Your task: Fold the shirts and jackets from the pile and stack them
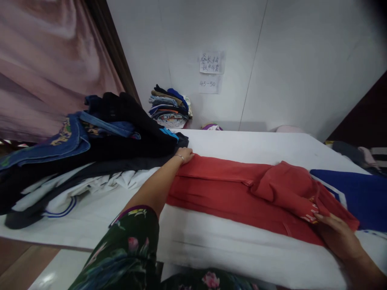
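Note:
A red sweatshirt (pixel 223 195) lies lengthwise across the white table, folded into a long strip. Its right part is bunched up, and some white lettering shows there. My left hand (pixel 185 154), with a bracelet at the wrist, is closed on the sweatshirt's far left corner. At the other end, my right hand (pixel 338 233) pinches the fabric close to the lettering, thumb on top; its other fingers are partly hidden.
Left of the sweatshirt is a heap of dark, denim and white clothes (pixel 130 141). Blue folded clothing (pixel 353 197) lies at the right. A stack of folded clothes (pixel 169 106) stands against the back wall, near handwritten paper signs (pixel 211 62). A pink curtain (pixel 54 60) hangs at left.

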`<action>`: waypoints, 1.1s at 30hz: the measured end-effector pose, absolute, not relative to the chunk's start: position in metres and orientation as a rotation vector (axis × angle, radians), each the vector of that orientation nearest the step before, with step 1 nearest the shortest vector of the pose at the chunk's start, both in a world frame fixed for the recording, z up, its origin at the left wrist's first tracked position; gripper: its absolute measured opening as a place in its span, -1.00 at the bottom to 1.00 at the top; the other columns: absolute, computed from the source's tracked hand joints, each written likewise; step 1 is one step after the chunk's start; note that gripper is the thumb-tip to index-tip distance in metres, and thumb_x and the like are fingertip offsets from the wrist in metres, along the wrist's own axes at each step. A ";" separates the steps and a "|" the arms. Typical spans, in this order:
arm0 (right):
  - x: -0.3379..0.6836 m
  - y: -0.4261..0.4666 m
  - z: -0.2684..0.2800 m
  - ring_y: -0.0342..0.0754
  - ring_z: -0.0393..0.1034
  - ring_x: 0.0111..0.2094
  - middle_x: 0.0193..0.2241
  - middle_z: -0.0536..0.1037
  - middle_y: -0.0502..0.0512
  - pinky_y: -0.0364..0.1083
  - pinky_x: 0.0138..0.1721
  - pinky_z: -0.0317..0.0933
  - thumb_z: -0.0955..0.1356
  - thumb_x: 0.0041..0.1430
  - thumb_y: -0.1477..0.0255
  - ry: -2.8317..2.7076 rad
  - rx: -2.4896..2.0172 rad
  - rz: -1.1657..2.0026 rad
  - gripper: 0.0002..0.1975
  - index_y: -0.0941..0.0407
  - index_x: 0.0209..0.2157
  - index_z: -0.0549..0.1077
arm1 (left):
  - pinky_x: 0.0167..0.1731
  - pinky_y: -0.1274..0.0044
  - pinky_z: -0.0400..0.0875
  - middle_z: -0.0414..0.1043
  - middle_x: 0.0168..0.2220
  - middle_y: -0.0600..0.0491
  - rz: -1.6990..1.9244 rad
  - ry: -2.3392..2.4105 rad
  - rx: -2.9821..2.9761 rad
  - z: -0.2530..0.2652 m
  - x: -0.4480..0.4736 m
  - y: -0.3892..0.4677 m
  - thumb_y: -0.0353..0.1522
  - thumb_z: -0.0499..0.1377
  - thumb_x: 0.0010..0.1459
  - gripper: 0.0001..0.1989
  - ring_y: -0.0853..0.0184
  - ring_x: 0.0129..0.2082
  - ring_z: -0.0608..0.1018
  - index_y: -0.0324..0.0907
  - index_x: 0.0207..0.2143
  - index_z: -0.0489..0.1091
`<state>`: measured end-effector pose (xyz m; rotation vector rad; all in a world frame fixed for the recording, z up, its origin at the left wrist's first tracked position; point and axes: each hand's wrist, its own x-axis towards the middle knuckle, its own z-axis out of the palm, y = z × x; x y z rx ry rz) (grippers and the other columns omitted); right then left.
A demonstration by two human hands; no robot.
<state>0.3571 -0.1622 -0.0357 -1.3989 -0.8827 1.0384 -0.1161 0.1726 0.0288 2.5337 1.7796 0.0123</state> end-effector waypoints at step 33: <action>0.337 -0.146 -0.004 0.11 0.44 -0.04 -0.19 0.60 0.13 0.04 0.00 0.32 0.36 0.06 0.14 -0.535 -1.153 1.137 -0.67 0.06 -0.23 0.52 | 0.21 0.18 -0.01 0.02 0.31 -0.04 0.041 1.644 2.675 0.000 -0.083 0.088 -0.11 -0.13 0.27 -0.46 0.16 0.30 0.09 -0.07 0.23 0.17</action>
